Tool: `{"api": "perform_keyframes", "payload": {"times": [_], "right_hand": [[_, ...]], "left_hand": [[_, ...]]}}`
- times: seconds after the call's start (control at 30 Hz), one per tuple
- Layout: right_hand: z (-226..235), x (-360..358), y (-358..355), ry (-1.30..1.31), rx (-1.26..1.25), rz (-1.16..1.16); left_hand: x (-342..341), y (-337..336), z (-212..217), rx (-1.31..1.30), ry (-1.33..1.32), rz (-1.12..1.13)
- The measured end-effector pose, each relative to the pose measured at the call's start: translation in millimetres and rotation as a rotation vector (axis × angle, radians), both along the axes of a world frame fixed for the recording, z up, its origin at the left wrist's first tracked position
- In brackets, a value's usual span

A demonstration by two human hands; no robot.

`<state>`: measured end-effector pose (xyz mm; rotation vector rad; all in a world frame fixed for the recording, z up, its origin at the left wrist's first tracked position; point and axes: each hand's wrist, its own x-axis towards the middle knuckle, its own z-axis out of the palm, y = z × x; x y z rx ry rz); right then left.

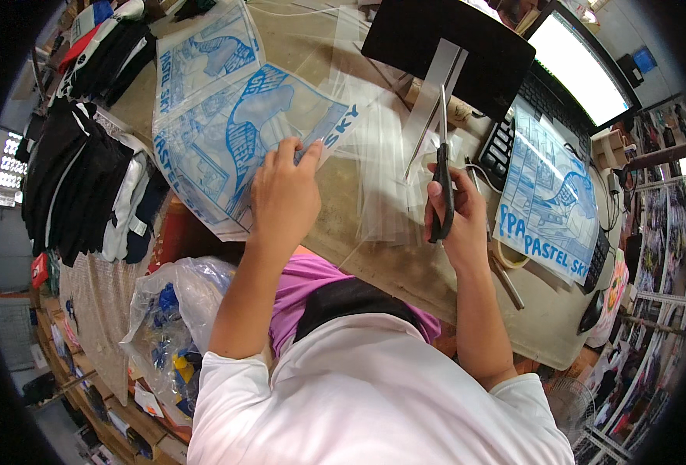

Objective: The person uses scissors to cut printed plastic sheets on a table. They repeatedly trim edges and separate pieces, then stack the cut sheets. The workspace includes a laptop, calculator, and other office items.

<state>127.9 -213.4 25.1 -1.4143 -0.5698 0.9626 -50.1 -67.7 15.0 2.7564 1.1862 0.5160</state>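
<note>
1. Left hand (283,188) flat, fingers spread, pressing on blue-and-white printed sheet in clear plastic sleeve (238,143) on worn beige tabletop (405,267).
2. Right hand (458,208) closed around black-handled steel scissors (442,167), blades pointing away, shut or nearly so.
3. Scissors over loose clear plastic film (386,167), just right of printed sheet.
4. Second blue printed sheet (548,201) lying across black keyboard (506,139) at right.

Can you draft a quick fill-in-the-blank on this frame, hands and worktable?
1. The right hand holds a pair of ____.
2. The left hand rests on a printed sheet whose artwork is ____ in colour.
3. Another printed sheet lies across a black ____.
4. The clear plastic sleeves lie ____ the two hands.

Missing words: scissors; blue; keyboard; between
</note>
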Motion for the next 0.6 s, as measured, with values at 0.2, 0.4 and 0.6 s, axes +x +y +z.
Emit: {"api": "perform_keyframes", "payload": {"times": [0.2, 0.4, 0.6], "right_hand": [[-4, -5, 3, 0.016, 0.01, -0.046], [-2, -9, 3, 0.006, 0.0, -0.026], [1, -7, 0, -0.044, -0.032, -0.041]], "left_hand": [[-55, 7, 23, 0.145, 0.044, 0.053], [-116, 51, 65, 0.654, -0.152, 0.241], [-139, 70, -9, 0.004, -0.889, 0.097]]}}
